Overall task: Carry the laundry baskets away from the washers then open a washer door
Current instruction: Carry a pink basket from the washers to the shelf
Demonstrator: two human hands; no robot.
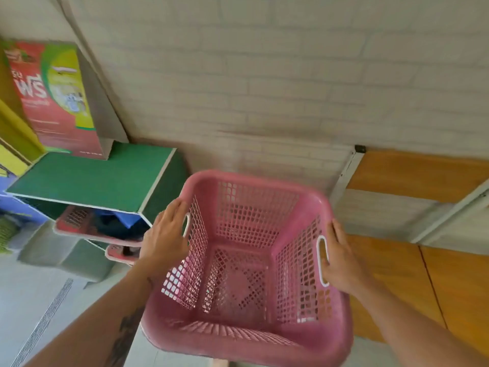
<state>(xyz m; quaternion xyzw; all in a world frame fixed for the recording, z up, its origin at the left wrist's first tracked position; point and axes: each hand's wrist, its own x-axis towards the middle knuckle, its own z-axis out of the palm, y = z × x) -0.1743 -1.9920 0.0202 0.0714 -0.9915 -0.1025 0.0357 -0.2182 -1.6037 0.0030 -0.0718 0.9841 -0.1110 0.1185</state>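
Basket (246, 343), pink, empty — left hand (165, 239) and right hand (341, 258) hold its side handles, fingers curled. Risk: swung leftward, it could clip the green shelf (92, 178).

I see the basket (246, 337) as pink moulded plastic, its rim smooth with a soft sheen and its walls an open lattice. The wall (264, 75) is painted brick, matt and slightly rough. The shelf (92, 178) top is matt green. The boards (418, 170) are smooth orange wood, possibly laminate. Their frame (345, 170) is white-painted metal. The poster (53, 102) is glossy print.
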